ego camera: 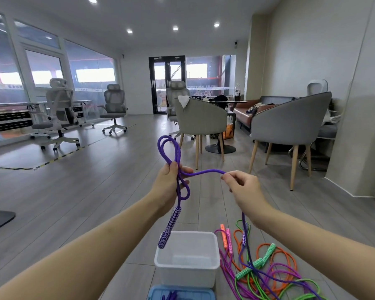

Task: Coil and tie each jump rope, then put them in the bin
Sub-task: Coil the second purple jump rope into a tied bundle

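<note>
My left hand [169,185] grips a purple jump rope [178,152] at chest height, with loops rising above the fist and a smaller loop below it. One patterned purple handle [168,228] dangles from that hand over the white bin [187,276]. My right hand [243,187] pinches the same rope a short span to the right; the rest of the rope drops behind my right wrist to the floor. The bin stands on the floor below my hands, with nothing visible inside.
A tangle of orange, green and magenta jump ropes [268,269] lies on the floor right of the bin. A blue lid [182,294] sits in front of the bin. Grey chairs [288,126] and a table stand ahead on the right.
</note>
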